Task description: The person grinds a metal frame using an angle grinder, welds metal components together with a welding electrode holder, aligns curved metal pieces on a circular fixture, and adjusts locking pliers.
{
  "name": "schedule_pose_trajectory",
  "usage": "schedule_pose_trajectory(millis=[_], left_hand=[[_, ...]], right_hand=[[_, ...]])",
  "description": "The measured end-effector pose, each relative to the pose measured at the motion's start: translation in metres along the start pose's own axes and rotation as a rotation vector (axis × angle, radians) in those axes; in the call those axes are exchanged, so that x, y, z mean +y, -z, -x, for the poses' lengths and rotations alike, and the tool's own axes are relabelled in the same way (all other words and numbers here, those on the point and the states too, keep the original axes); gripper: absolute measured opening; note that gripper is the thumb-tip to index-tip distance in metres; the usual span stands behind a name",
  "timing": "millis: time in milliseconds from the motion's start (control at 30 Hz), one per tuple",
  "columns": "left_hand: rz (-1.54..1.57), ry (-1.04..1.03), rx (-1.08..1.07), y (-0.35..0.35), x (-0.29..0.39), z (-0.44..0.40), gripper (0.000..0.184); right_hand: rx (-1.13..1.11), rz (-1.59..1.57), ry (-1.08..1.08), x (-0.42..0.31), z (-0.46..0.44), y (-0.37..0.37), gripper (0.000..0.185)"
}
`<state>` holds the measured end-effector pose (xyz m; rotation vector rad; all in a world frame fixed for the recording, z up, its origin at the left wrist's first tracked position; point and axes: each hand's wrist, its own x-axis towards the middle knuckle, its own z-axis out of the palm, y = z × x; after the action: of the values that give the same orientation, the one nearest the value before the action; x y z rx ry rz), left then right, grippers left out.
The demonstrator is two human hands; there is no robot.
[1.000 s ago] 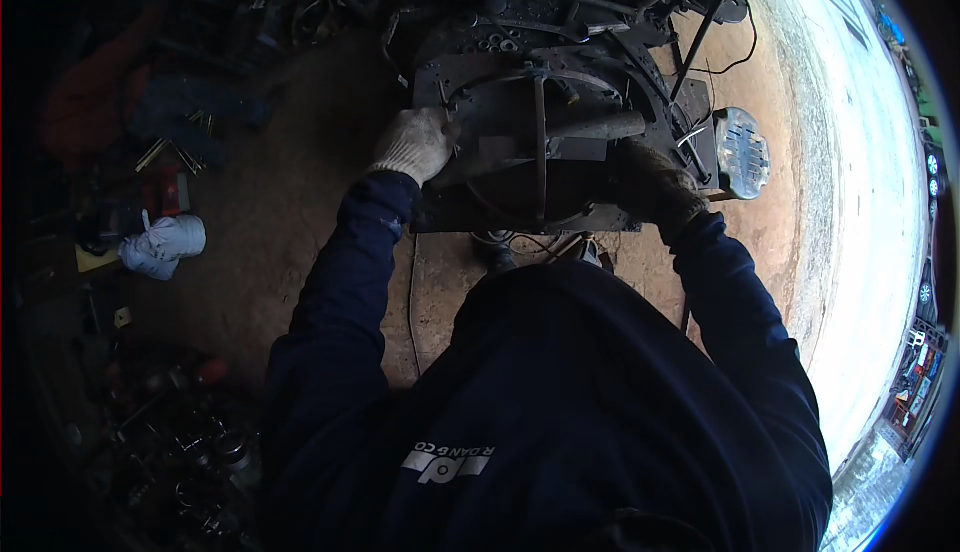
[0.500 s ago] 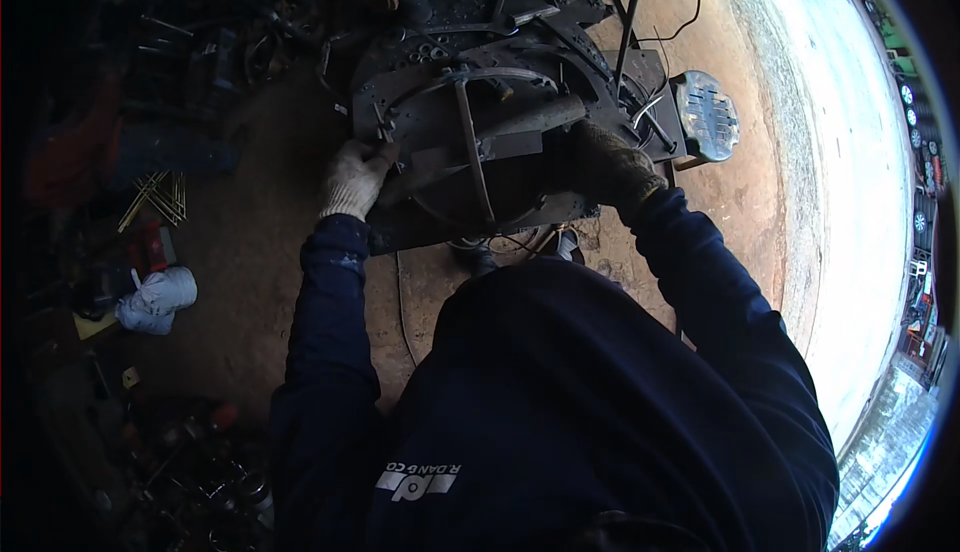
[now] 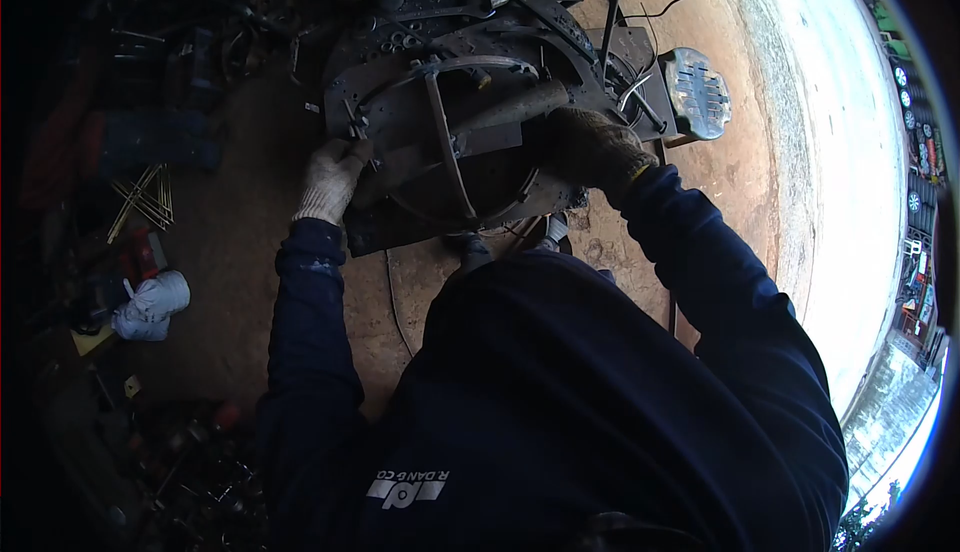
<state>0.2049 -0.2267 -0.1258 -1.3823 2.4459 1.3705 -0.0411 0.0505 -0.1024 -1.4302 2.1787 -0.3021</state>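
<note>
A dark metal plate carries a round metal ring with a flat bar across it. A thick tube lies slanted over the ring's right part. My left hand, in a pale knitted glove, is at the left edge of the assembly, its fingers closed by a small upright rod; what they grip is too dark to make out. Beside the tube's right end is my right hand, also gloved. Its fingers are lost in shadow.
A perforated metal seat stands at the right. Thin rods, a white cloth bundle and a red object are on the left. A cable runs along the floor. Dark metal parts are piled at lower left.
The view has shifted, so the assembly appears further left and tilted. My left hand remains at its left edge, and my right hand stays by the tube's end.
</note>
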Motion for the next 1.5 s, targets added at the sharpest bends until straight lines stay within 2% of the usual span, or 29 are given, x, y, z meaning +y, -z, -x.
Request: schedule_pose_trajectory(millis=[67, 133, 200, 300, 367, 467, 500, 533, 567, 600, 667, 700, 733, 767, 800, 867, 900, 933, 1000, 1067, 1100, 1133, 1167, 1200, 1267, 1333, 1433, 1500], left_hand=[[0.05, -0.038, -0.006, 0.0, 0.0, 0.0, 0.035], [-0.012, 0.03, -0.012, 0.003, 0.008, 0.002, 0.035], [-0.022, 0.011, 0.011, 0.0, 0.006, 0.0, 0.035], [-0.026, -0.015, 0.06, -0.004, 0.0, 0.002, 0.036], [-0.02, -0.028, 0.091, -0.007, -0.002, 0.004, 0.036], [-0.034, -0.028, 0.2, -0.012, -0.005, 0.009, 0.036], [0.101, -0.058, 0.343, -0.014, -0.007, 0.013, 0.036], [0.235, -0.086, 0.484, -0.015, -0.011, 0.019, 0.036], [0.228, -0.083, 0.485, -0.015, -0.018, 0.026, 0.036], [0.153, -0.174, 0.597, -0.013, -0.027, 0.036, 0.035], [-0.007, -0.342, 0.733, -0.013, -0.008, 0.079, 0.03], [0.021, -0.365, 0.644, -0.019, -0.004, 0.097, 0.028], [0.045, -0.387, 0.557, -0.022, -0.002, 0.114, 0.026], [-0.031, -0.364, 0.481, -0.031, 0.006, 0.13, 0.023], [-0.103, -0.338, 0.406, -0.041, 0.014, 0.143, 0.02], [-0.18, -0.361, 0.402, -0.066, 0.011, 0.152, 0.021], [-0.24, -0.388, 0.388, -0.075, 0.01, 0.155, 0.022], [-0.244, -0.392, 0.384, -0.08, 0.015, 0.156, 0.022], [-0.351, -0.613, 0.508, -0.09, 0.028, 0.158, 0.021], [-0.445, -0.66, 0.517, -0.094, 0.031, 0.15, 0.021], [-0.541, -0.698, 0.527, -0.094, 0.03, 0.146, 0.022], [-0.544, -0.705, 0.528, -0.096, 0.026, 0.143, 0.022], [-0.588, -0.661, 0.418, -0.098, 0.019, 0.139, 0.022], [-0.631, -0.615, 0.309, -0.1, 0.019, 0.137, 0.023], [-0.683, -0.592, 0.33, -0.105, 0.026, 0.146, 0.026], [-0.737, -0.559, 0.344, -0.108, 0.028, 0.15, 0.029], [-0.644, -0.505, 0.276, -0.109, 0.026, 0.149, 0.036], [-0.774, -0.353, 0.176, -0.109, 0.035, 0.15, 0.04]], right_hand=[[-0.006, 0.048, 0.144, -0.003, -0.008, 0.001, 0.03], [-0.002, 0.05, 0.176, -0.001, -0.011, 0.002, 0.03], [0.001, 0.053, 0.214, -0.004, -0.011, 0.006, 0.029], [-0.041, 0.124, 0.177, -0.015, -0.006, 0.013, 0.031], [-0.109, 0.039, -0.18, -0.022, -0.001, 0.016, 0.038], [0.011, -0.051, -0.173, -0.001, 0.017, 0.001, 0.035], [0.014, -0.051, -0.17, 0.011, 0.023, -0.014, 0.035], [0.32, -0.341, -0.087, 0.023, 0.03, -0.035, 0.031], [0.624, -0.633, -0.002, 0.032, 0.04, -0.047, 0.028], [0.621, -0.643, -0.002, 0.036, 0.054, -0.05, 0.028], [0.656, -0.796, -0.322, 0.041, 0.091, -0.056, 0.03], [0.654, -0.813, -0.323, 0.044, 0.109, -0.064, 0.03], [0.656, -0.979, -0.379, 0.046, 0.125, -0.075, 0.029], [0.651, -1.145, -0.432, 0.047, 0.136, -0.084, 0.028], [0.644, -1.162, -0.425, 0.046, 0.144, -0.09, 0.028], [0.561, -0.934, -0.463, 0.046, 0.155, -0.097, 0.042], [0.562, -0.942, -0.463, 0.043, 0.153, -0.096, 0.042], [0.503, -0.627, -0.399, 0.036, 0.147, -0.088, 0.044], [0.328, -0.051, -0.291, 0.021, 0.127, -0.066, 0.053], [0.513, -0.454, -0.191, -0.005, 0.125, -0.042, 0.058], [0.521, -0.456, -0.192, -0.012, 0.119, -0.034, 0.058], [0.522, -0.297, -0.161, -0.016, 0.109, -0.026, 0.059], [0.522, -0.138, -0.129, -0.018, 0.098, -0.02, 0.061], [0.53, -0.14, -0.129, -0.019, 0.088, -0.019, 0.061], [0.493, 0.044, -0.045, -0.017, 0.072, -0.021, 0.07], [0.468, 0.003, -0.028, -0.02, 0.068, -0.025, 0.07], [0.43, -0.036, -0.002, -0.017, 0.067, -0.026, 0.071], [0.427, -0.033, 0.011, -0.015, 0.066, -0.026, 0.072]])
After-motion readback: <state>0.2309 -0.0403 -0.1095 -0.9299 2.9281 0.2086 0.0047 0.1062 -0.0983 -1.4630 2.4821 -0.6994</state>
